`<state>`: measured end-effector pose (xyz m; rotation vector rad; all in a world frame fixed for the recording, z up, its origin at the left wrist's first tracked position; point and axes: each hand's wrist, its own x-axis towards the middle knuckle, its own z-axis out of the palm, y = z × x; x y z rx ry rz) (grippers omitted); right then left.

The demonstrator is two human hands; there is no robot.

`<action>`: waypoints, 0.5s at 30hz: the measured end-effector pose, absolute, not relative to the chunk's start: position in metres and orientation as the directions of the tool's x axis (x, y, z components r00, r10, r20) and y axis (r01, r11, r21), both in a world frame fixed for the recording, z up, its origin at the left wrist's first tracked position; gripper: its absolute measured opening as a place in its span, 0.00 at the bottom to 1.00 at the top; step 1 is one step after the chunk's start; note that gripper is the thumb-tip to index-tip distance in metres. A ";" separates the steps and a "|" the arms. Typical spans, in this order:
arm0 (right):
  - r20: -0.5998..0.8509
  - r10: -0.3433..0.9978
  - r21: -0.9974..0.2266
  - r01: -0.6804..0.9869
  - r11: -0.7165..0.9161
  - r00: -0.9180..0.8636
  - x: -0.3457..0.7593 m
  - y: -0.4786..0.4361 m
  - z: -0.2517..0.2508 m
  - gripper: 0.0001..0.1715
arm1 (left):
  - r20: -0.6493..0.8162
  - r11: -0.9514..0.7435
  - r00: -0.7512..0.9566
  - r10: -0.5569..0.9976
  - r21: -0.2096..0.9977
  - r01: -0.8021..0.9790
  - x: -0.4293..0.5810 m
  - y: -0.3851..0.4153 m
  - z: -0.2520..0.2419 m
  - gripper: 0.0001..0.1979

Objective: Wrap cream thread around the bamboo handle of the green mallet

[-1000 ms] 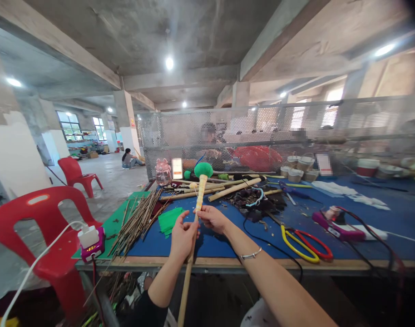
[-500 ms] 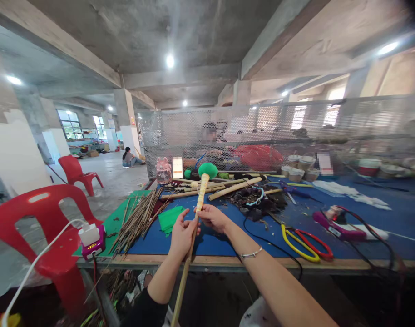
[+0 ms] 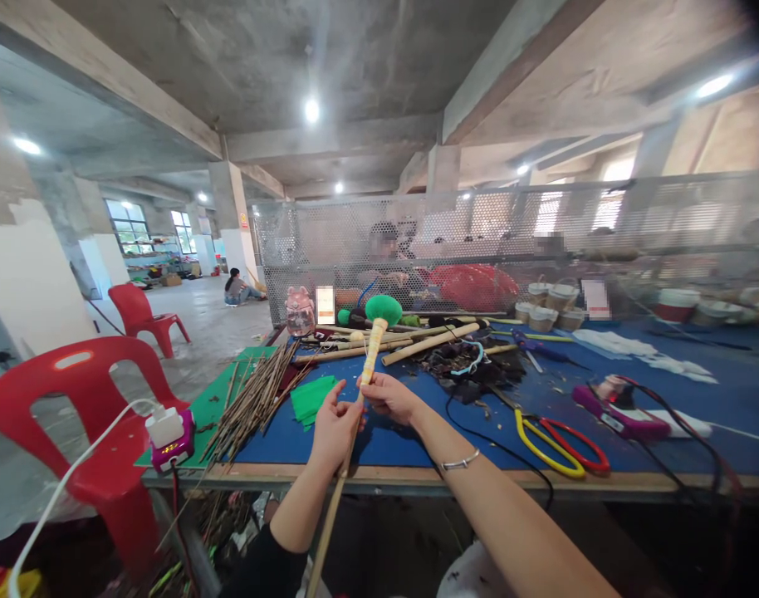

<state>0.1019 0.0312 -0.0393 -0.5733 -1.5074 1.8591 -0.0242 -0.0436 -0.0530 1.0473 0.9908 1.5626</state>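
Observation:
A long wooden stick (image 3: 325, 540) slants up between my hands over the table's front edge. Its upper end carries a round green head (image 3: 383, 310), and below that a pale yellow wrapping (image 3: 372, 353) winds round the shaft. My left hand (image 3: 337, 428) is closed round the stick just under the wrapping, thumb and forefinger uppermost. Against the wrapping's lower end, my right hand (image 3: 387, 397) pinches with thumb and fingers; its fingertips are partly hidden. A folded green cloth (image 3: 313, 402) lies left of my hands on the blue table top (image 3: 410, 444).
Thin brown sticks (image 3: 248, 407) lie heaped at left; thicker poles (image 3: 429, 344) lie behind. To the right are scissors (image 3: 563, 444) with yellow and red handles, a glue gun (image 3: 545, 347) and a purple power strip (image 3: 629, 415). A mesh screen (image 3: 330, 241) stands behind. Red chairs (image 3: 74, 390) are at left.
The green head and wrapped shaft have tilted and turned very slightly. Both hands keep their hold in nearly the same place.

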 end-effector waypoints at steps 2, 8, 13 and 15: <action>0.061 0.707 -0.968 -0.216 -0.131 -0.704 0.103 0.031 -0.039 0.20 | 0.114 -0.143 -0.116 0.987 0.948 -0.285 -0.024 -0.044 -0.051 0.40; 0.071 0.761 -0.985 -0.168 -0.050 -0.645 0.102 0.032 -0.041 0.20 | 0.217 -0.245 -0.205 0.954 0.962 -0.121 -0.022 -0.042 -0.058 0.31; 0.091 0.752 -0.980 -0.192 -0.049 -0.653 0.101 0.030 -0.039 0.21 | 0.221 -0.256 -0.229 0.948 0.957 -0.137 -0.023 -0.045 -0.056 0.36; 0.085 0.712 -0.974 -0.208 -0.087 -0.697 0.102 0.029 -0.038 0.21 | 0.180 -0.215 -0.180 0.967 0.957 -0.196 -0.023 -0.047 -0.053 0.39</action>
